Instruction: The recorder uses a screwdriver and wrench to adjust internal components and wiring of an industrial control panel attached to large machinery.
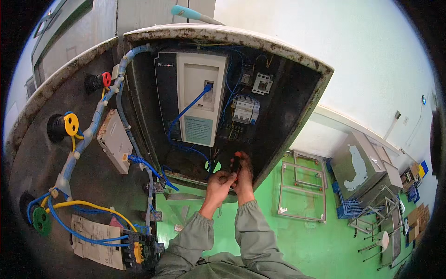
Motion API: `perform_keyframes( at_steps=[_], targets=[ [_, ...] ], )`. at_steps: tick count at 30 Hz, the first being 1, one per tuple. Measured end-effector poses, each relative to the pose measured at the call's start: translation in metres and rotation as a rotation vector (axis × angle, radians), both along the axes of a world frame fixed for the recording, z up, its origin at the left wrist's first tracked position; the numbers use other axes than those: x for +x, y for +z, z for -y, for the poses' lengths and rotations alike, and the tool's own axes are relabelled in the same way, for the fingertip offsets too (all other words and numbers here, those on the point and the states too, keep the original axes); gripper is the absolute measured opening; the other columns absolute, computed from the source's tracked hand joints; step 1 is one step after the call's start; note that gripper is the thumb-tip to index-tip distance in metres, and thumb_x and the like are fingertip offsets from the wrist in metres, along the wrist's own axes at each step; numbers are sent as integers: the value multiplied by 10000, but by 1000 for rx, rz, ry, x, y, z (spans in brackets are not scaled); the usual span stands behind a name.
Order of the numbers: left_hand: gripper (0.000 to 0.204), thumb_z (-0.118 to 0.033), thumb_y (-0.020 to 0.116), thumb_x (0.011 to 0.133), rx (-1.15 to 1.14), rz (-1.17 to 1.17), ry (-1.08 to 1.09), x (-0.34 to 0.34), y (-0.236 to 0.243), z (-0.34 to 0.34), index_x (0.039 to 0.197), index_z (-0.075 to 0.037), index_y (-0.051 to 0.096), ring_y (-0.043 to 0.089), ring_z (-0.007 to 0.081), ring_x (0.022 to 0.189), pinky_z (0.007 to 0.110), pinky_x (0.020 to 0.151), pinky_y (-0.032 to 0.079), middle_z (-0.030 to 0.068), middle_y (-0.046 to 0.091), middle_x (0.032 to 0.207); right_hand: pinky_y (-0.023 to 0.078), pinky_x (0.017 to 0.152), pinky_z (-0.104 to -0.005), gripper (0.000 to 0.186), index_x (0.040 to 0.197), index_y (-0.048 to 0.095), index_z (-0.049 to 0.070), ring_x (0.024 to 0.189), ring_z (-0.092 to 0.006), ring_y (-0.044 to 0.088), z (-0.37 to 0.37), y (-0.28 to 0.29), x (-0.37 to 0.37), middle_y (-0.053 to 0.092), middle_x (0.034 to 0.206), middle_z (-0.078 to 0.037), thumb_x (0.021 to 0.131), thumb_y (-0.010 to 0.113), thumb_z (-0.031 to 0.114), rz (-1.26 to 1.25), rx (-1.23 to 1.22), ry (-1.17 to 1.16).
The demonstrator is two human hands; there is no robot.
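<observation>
Pinching a red-black tool, the right grip points its long axis forward; the left grip is unclear.

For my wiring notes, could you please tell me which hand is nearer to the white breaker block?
Right: the right hand is almost straight below the white breaker block in the picture, not touching it; the left hand sits lower and farther left.

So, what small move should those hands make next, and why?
Perhaps steady the tool in the right hand: the left hand is close beside it, and a hole in the cabinet opens nearby, so a slip might lose it.
</observation>
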State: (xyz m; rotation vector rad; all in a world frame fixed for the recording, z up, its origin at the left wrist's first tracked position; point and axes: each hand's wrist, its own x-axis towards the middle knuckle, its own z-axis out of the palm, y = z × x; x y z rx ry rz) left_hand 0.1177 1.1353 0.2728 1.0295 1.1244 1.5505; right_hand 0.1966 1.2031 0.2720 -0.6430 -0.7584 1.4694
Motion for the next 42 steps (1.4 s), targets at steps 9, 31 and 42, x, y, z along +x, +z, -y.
perform_keyframes(
  at_steps=[9,31,42],
  targets=[
    [216,-236,626,862,-8,1,13,1,3,1,886,-31,562,385,40,438,226,369,266,10,587,702,462,719,-282,306,1164,503,79,852,-153,529,0,4,0,547,1054,-40,895,373,148,37,-12,-9],
    [254,-233,567,835,142,-1092,429,18,-2,-5,808,19,587,573,364,586,446,534,448,176,592,654,505,691,-303,196,1067,547,63,783,-178,569,-10,-8,2,601,970,-94,932,453,169,-393,-69,264],
    [328,-297,448,900,48,-961,247,6,-2,-23,854,-12,605,570,415,641,494,603,450,221,596,742,479,620,-255,161,1026,558,56,690,-155,547,-13,2,-8,582,812,-67,929,468,149,-431,-192,202]
  ],
)
